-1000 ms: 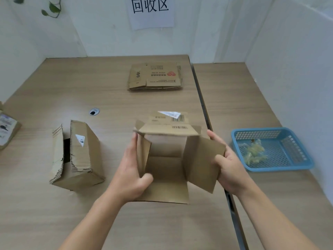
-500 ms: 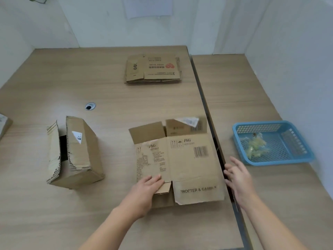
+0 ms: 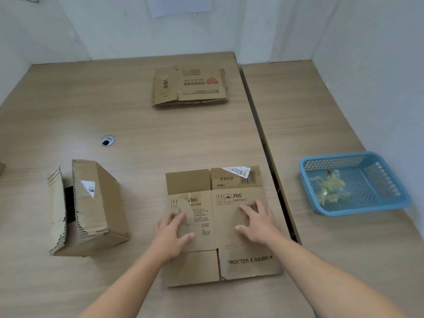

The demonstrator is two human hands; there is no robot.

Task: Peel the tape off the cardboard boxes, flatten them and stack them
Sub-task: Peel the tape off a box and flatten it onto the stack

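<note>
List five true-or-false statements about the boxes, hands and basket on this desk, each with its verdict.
1. The left hand and right hand rest flat on the flattened P&G box. True.
2. The box on the left is flattened too. False: it stands unflattened, one end open.
3. The blue basket holds crumpled tape. True.
4. The stack of flattened boxes lies at the person's edge of the table. False: it lies at the far side, near the wall.
5. The blue basket sits left of the P&G box. False: it sits to the right.
</note>
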